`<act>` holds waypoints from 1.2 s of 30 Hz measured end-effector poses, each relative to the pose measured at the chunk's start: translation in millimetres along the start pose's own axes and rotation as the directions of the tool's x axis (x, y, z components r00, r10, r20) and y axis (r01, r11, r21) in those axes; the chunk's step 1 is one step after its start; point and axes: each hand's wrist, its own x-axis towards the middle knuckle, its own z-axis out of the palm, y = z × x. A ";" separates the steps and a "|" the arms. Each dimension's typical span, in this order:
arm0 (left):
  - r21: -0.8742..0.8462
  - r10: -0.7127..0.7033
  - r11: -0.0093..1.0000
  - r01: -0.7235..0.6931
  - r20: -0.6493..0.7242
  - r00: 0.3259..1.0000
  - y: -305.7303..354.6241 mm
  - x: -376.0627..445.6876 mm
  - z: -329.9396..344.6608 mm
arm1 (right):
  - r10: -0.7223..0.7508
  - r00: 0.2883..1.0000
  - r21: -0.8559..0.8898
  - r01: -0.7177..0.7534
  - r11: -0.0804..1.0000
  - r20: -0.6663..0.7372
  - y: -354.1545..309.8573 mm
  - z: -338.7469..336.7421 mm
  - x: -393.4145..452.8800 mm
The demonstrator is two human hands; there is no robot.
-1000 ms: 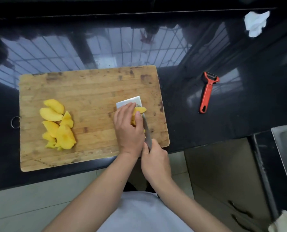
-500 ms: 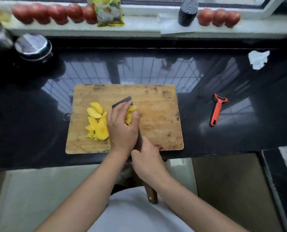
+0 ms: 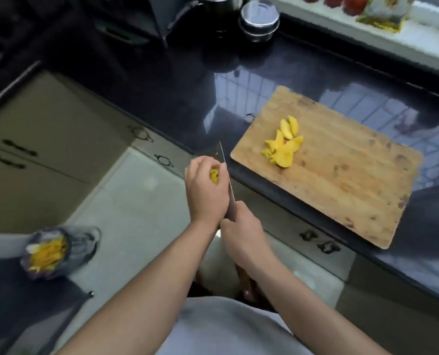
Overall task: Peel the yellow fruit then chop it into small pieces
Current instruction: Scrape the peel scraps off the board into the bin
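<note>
My left hand curls round a yellow fruit remnant and holds it off the counter, over the floor. Beside it my right hand grips the handle of a cleaver, whose thin blade edge points away from me. Several yellow fruit slices lie in a heap on the near-left part of the wooden cutting board, which sits on the black counter to the right of both hands.
A bin lined with a bag holds yellow peels at the lower left on the floor. Steel pots stand at the back of the black counter. Cabinet doors with handles run below the counter edge.
Both hands lifted off the board with the fruit remnant and the cleaver, moving left past the counter edge. The view swung left, bringing the bin of peels into sight.
</note>
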 end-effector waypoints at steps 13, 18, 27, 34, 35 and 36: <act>0.073 -0.169 0.977 0.201 -0.317 0.933 -347.1 101.9 -298.8 | -0.147 0.911 -0.167 0.226 0.960 0.386 -143.6 413.1 79.5; 0.191 -0.298 0.902 0.387 -0.372 0.879 -548.4 101.3 -370.6 | -0.085 0.821 -0.240 0.262 0.935 0.565 -134.5 607.5 144.5; 0.333 -0.371 0.800 0.498 -0.378 0.848 -774.7 90.0 -395.2 | 0.088 0.807 -0.354 0.155 0.922 0.584 -74.6 780.8 247.6; 0.699 -0.700 0.465 0.543 -0.086 0.709 -884.2 92.9 -405.7 | 0.208 0.840 -0.367 -0.011 0.930 0.501 -61.0 778.8 287.9; 0.711 -0.755 0.427 0.558 -0.059 0.653 -886.5 93.9 -407.3 | 0.220 0.836 -0.372 -0.020 0.928 0.503 -62.5 774.6 291.8; 0.709 -0.778 0.421 0.566 -0.039 0.627 -885.0 94.1 -408.3 | 0.226 0.834 -0.384 -0.019 0.923 0.503 -64.8 770.3 294.2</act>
